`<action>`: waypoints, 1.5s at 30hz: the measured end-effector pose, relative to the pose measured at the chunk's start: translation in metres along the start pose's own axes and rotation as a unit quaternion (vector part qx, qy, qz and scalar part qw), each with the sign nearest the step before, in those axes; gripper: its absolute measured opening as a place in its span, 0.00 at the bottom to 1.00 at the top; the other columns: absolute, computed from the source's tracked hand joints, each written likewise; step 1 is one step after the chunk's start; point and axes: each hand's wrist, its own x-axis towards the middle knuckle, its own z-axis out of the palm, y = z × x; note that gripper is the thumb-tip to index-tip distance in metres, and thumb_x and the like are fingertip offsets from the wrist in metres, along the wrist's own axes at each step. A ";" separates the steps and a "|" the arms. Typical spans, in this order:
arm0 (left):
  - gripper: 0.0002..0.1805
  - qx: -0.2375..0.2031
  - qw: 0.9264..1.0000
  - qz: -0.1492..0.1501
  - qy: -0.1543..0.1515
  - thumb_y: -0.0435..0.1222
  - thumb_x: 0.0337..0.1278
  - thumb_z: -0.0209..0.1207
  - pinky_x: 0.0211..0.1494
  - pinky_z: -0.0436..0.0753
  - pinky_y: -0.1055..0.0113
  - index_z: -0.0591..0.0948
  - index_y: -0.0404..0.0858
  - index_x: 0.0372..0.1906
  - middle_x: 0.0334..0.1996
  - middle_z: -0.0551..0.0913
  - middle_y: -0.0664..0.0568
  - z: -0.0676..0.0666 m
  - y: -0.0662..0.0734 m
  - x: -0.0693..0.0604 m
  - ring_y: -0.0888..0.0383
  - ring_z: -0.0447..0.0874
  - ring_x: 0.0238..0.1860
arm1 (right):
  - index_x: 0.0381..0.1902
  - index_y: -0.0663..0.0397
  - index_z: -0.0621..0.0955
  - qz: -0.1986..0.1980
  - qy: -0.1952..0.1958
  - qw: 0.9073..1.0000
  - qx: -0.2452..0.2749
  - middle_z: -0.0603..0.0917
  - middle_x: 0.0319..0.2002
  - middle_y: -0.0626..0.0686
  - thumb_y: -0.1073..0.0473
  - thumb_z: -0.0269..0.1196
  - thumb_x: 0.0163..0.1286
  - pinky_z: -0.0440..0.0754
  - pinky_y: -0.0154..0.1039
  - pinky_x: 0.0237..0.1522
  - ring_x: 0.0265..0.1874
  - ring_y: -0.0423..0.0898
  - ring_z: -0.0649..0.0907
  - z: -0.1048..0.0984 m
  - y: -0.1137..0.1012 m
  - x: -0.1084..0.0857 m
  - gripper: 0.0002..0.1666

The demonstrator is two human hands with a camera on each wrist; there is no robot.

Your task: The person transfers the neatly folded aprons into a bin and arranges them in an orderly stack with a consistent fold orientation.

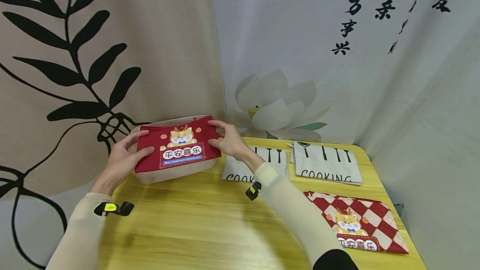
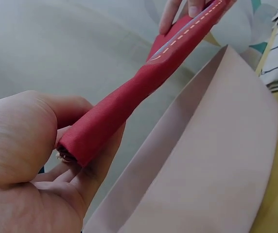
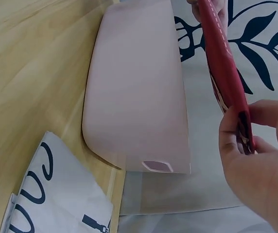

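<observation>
A folded red cloth (image 1: pixel 181 147), printed with a cartoon animal and white lettering, is held up by both hands above a pale pink bin (image 1: pixel 180 173). At its left end, my left hand (image 1: pixel 123 157) grips it with the thumb on the front and the fingers behind. My right hand (image 1: pixel 232 140) pinches the opposite end between thumb and fingers. Seen edge-on in the left wrist view, the cloth (image 2: pixel 107 116) is a thick stack of layers. The bin (image 3: pixel 134 87) has a small handle hole in its end, and its inside is mostly hidden.
Two folded white cloths with "COOKING" print, a left one (image 1: pixel 277 163) and a right one (image 1: pixel 326 163), lie along the table's back edge. A red-and-cream checked cloth (image 1: pixel 360 224) lies at the right. Printed curtains (image 1: pixel 180 53) hang behind the wooden table (image 1: pixel 195 220).
</observation>
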 end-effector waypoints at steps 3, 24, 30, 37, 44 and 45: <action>0.39 -0.001 1.000 0.001 0.007 0.49 0.84 0.65 0.50 0.92 0.76 0.65 0.51 0.90 0.90 0.58 0.36 -0.001 0.000 0.003 0.36 0.78 0.74 | 0.87 0.45 0.72 -0.001 0.007 1.000 0.000 0.74 0.81 0.61 0.68 0.67 0.81 0.94 0.54 0.64 0.71 0.61 0.86 0.001 0.000 0.004 0.41; 0.38 0.012 0.999 -0.017 0.045 0.54 0.82 0.65 0.48 0.92 0.77 0.69 0.53 0.88 0.81 0.68 0.39 -0.005 -0.002 0.019 0.39 0.79 0.74 | 0.83 0.49 0.76 -0.007 0.054 0.998 -0.034 0.81 0.77 0.60 0.67 0.69 0.81 0.95 0.50 0.62 0.66 0.58 0.88 0.008 -0.006 0.025 0.36; 0.39 0.023 0.999 -0.022 0.042 0.54 0.82 0.65 0.47 0.90 0.80 0.69 0.49 0.88 0.82 0.68 0.36 -0.010 0.000 0.027 0.33 0.77 0.76 | 0.83 0.52 0.77 -0.011 0.063 0.997 -0.041 0.81 0.77 0.62 0.68 0.69 0.81 0.95 0.50 0.61 0.67 0.60 0.88 0.010 -0.009 0.033 0.35; 0.39 0.044 0.998 -0.032 0.010 0.49 0.84 0.65 0.46 0.87 0.80 0.66 0.47 0.90 0.86 0.66 0.32 -0.015 0.000 0.032 0.27 0.75 0.78 | 0.81 0.53 0.78 -0.005 0.074 0.996 -0.057 0.84 0.74 0.61 0.70 0.69 0.80 0.96 0.49 0.58 0.61 0.57 0.88 0.012 -0.009 0.039 0.35; 0.40 0.072 0.997 -0.041 -0.006 0.47 0.84 0.65 0.50 0.84 0.74 0.64 0.47 0.91 0.86 0.67 0.31 -0.018 -0.004 0.035 0.26 0.73 0.80 | 0.84 0.50 0.76 0.021 0.058 0.997 -0.048 0.82 0.74 0.60 0.71 0.69 0.80 0.96 0.50 0.58 0.64 0.59 0.87 0.014 -0.007 0.044 0.38; 0.40 0.076 0.996 -0.040 -0.007 0.47 0.85 0.64 0.52 0.84 0.73 0.63 0.47 0.91 0.86 0.67 0.30 -0.018 -0.005 0.036 0.26 0.73 0.81 | 0.84 0.50 0.75 0.023 0.054 0.997 -0.046 0.81 0.74 0.60 0.71 0.69 0.80 0.96 0.51 0.59 0.65 0.60 0.87 0.014 -0.007 0.044 0.38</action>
